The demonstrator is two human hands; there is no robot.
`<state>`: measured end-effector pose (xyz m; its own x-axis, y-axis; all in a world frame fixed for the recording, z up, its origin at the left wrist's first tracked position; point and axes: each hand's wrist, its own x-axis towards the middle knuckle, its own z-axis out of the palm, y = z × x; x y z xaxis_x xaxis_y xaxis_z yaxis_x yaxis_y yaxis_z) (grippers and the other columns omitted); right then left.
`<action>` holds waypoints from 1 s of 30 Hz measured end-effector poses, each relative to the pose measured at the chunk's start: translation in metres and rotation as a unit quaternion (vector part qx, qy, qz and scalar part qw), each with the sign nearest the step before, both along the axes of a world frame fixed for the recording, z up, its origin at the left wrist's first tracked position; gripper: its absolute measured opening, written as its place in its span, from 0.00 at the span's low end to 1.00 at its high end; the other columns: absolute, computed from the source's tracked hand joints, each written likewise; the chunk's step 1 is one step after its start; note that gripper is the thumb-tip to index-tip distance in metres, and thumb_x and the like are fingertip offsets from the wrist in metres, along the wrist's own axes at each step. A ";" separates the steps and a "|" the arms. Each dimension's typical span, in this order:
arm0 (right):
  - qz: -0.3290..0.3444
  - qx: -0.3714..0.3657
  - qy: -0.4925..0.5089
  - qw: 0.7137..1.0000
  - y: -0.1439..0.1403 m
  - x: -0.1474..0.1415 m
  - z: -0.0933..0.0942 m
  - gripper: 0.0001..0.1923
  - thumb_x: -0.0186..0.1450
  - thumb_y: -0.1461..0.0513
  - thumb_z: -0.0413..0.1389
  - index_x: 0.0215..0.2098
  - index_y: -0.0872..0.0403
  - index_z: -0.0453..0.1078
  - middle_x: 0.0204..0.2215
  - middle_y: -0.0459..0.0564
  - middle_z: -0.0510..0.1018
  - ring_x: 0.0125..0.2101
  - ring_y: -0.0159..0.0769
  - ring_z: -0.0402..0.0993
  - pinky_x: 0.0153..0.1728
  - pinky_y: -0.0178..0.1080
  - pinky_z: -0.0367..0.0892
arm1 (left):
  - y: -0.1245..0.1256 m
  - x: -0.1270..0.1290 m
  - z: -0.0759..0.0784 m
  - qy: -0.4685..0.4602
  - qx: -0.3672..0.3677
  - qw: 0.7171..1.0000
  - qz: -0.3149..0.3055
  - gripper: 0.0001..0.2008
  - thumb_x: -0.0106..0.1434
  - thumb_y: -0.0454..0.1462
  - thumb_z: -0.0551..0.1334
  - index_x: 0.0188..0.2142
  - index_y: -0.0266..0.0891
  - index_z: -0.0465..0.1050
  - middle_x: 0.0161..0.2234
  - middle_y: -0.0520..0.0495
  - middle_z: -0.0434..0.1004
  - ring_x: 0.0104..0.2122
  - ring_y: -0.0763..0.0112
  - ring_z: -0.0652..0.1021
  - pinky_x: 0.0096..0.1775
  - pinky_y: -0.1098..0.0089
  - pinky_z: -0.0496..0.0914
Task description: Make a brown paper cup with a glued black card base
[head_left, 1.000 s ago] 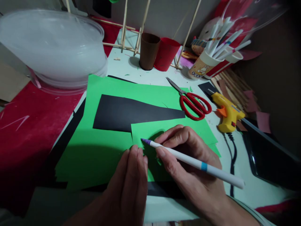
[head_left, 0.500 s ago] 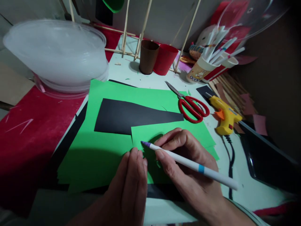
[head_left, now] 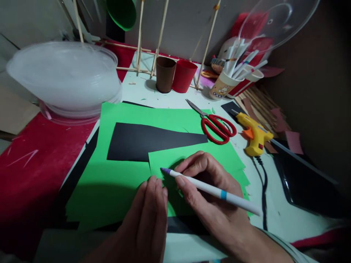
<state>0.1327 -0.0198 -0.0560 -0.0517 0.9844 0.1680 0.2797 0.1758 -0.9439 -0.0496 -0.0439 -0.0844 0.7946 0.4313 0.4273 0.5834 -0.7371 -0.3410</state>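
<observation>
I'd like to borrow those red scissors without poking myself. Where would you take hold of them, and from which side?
Take the red scissors by the two red handle loops, coming from the right, near the yellow glue gun. They lie flat on the green paper, with the closed blades pointing up-left toward the cups, so the loops are the near, blunt end and likely the safest grip.

The broad green paper sheet lies flat with open room above its left half. Far left, the stacked clear plastic bowls bulk high over the red mat. At the far edge stand a brown paper cup, a red paper cup and thin wooden sticks. To the right, red-handled scissors and a yellow glue gun with its black cord clutter the white tabletop.
</observation>
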 end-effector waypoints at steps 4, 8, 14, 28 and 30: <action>0.003 -0.001 -0.001 1.000 0.000 0.001 0.000 0.07 0.68 0.64 0.61 0.32 0.52 0.69 0.31 0.46 0.78 0.29 0.31 0.73 0.29 0.36 0.69 | 0.005 -0.001 -0.004 -0.059 0.022 0.998 -0.009 0.17 0.69 0.26 0.49 0.49 0.22 0.74 0.44 0.35 0.82 0.47 0.60 0.78 0.59 0.61 0.65; 0.002 0.001 -0.003 1.000 -0.001 0.001 -0.002 0.07 0.69 0.64 0.60 0.32 0.52 0.69 0.31 0.46 0.78 0.30 0.31 0.74 0.30 0.36 0.69 | 0.008 0.000 -0.004 -0.071 0.027 0.997 -0.009 0.19 0.68 0.22 0.45 0.48 0.22 0.72 0.44 0.35 0.80 0.45 0.60 0.76 0.59 0.61 0.65; 0.012 0.009 -0.003 1.000 -0.001 0.000 0.000 0.06 0.69 0.65 0.60 0.33 0.52 0.68 0.32 0.45 0.78 0.31 0.30 0.74 0.31 0.35 0.70 | 0.003 0.002 0.001 -0.068 0.004 0.998 0.004 0.18 0.69 0.22 0.45 0.48 0.20 0.70 0.45 0.33 0.79 0.46 0.59 0.76 0.63 0.59 0.61; 0.025 -0.002 -0.005 1.000 -0.002 0.002 -0.001 0.06 0.70 0.64 0.58 0.34 0.52 0.68 0.34 0.46 0.77 0.30 0.30 0.72 0.30 0.36 0.69 | 0.001 0.001 -0.013 -0.090 0.008 0.996 -0.017 0.22 0.69 0.24 0.40 0.51 0.17 0.68 0.47 0.30 0.75 0.48 0.54 0.75 0.67 0.55 0.57; 0.025 -0.003 -0.003 1.000 -0.002 0.002 -0.001 0.06 0.70 0.64 0.58 0.34 0.52 0.68 0.34 0.46 0.77 0.30 0.30 0.72 0.29 0.36 0.69 | 0.001 0.001 -0.015 -0.097 0.002 0.995 -0.018 0.23 0.69 0.25 0.40 0.52 0.17 0.69 0.47 0.31 0.77 0.49 0.54 0.76 0.67 0.55 0.58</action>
<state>0.1345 -0.0217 -0.0568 -0.1018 0.9817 0.1607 0.2768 0.1831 -0.9433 -0.0490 -0.0433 -0.0996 0.7110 0.4023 0.5767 0.6128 -0.7568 -0.2275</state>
